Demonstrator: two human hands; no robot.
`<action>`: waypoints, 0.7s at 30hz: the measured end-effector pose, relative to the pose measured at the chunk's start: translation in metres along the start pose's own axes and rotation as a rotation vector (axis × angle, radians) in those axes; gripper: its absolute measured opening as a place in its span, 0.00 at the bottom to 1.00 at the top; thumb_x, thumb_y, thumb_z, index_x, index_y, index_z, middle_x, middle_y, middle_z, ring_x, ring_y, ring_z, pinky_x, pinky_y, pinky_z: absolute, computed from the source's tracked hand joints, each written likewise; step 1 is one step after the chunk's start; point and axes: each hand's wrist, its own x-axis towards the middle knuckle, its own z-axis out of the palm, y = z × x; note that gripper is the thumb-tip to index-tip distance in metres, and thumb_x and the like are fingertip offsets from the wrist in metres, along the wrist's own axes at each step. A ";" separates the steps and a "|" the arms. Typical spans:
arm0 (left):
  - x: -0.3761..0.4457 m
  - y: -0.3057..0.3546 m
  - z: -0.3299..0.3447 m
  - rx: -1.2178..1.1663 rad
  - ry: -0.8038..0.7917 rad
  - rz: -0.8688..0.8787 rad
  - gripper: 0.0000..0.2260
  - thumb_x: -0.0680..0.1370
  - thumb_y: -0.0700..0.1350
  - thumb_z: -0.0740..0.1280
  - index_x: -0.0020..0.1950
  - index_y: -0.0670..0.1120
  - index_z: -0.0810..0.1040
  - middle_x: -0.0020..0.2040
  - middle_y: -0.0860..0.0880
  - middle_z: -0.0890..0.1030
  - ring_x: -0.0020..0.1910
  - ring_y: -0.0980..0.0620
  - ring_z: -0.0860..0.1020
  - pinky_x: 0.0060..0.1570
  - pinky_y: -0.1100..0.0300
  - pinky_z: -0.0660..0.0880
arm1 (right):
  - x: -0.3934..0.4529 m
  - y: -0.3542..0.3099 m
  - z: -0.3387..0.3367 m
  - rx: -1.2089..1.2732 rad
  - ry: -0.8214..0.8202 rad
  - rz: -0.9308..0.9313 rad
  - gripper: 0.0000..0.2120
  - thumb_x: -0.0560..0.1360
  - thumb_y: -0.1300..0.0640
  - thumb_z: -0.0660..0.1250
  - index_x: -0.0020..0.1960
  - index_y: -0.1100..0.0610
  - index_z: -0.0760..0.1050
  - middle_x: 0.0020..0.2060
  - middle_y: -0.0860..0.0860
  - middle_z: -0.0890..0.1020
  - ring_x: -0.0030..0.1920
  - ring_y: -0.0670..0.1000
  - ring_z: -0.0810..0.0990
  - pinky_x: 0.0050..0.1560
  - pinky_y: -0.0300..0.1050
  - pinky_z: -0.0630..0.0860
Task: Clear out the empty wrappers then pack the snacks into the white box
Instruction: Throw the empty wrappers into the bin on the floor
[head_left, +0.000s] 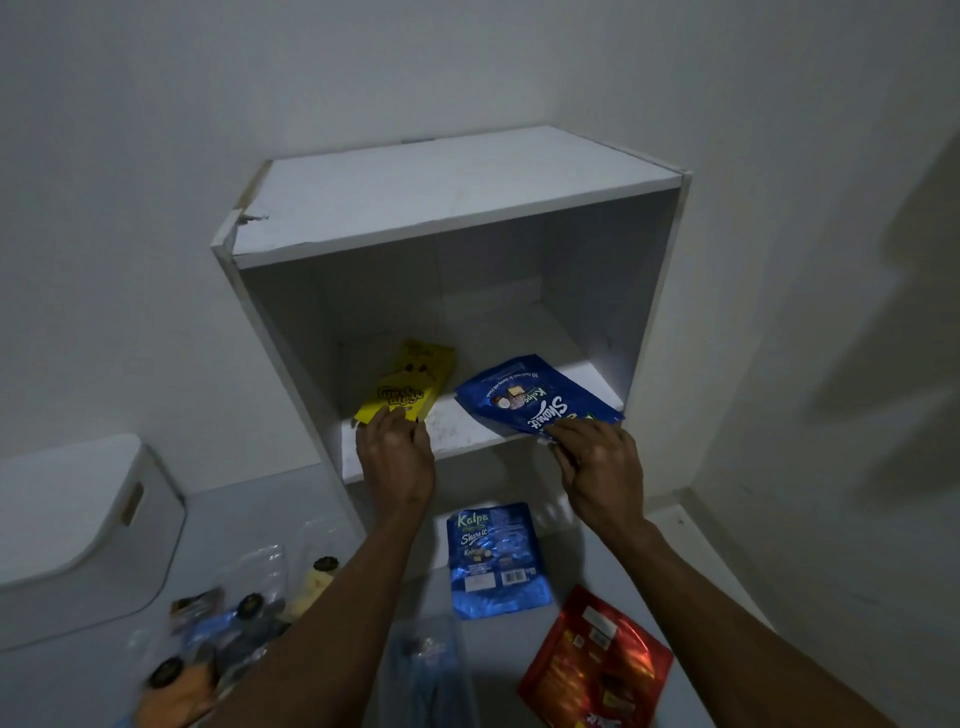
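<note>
A white open-fronted shelf unit (457, 208) stands against the wall. On its shelf lie a yellow snack pack (410, 382) at the left and a blue Kalpa pouch (524, 397) at the right. My left hand (395, 457) pinches the near end of the yellow pack. My right hand (597, 467) grips the near edge of the blue pouch. The white box (78, 525) with a lid and side handle sits on the floor at the left.
On the floor lie a second blue Kalpa pouch (496, 561), a red snack bag (597, 665), a clear blue-tinted wrapper (426, 670) and several small wrapped snacks (234, 623) beside the box. Walls close in behind and to the right.
</note>
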 end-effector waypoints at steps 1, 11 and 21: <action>-0.002 0.004 -0.003 -0.006 0.018 0.007 0.05 0.74 0.34 0.67 0.45 0.33 0.81 0.49 0.34 0.82 0.52 0.36 0.78 0.56 0.41 0.73 | -0.001 -0.003 -0.003 0.014 0.011 0.022 0.11 0.72 0.59 0.74 0.54 0.55 0.84 0.50 0.52 0.86 0.51 0.56 0.83 0.52 0.53 0.75; -0.033 0.013 -0.055 -0.226 0.168 0.085 0.04 0.78 0.38 0.66 0.46 0.40 0.79 0.43 0.38 0.79 0.47 0.38 0.76 0.43 0.48 0.73 | -0.010 -0.058 -0.066 0.198 0.246 0.279 0.08 0.77 0.62 0.68 0.54 0.57 0.84 0.40 0.57 0.85 0.38 0.55 0.80 0.39 0.45 0.76; -0.099 0.065 -0.109 -0.579 0.126 0.149 0.06 0.78 0.42 0.67 0.45 0.41 0.80 0.41 0.42 0.84 0.39 0.42 0.80 0.39 0.57 0.70 | -0.067 -0.083 -0.184 0.222 0.518 0.653 0.11 0.80 0.52 0.65 0.54 0.56 0.84 0.42 0.50 0.86 0.39 0.47 0.81 0.33 0.30 0.69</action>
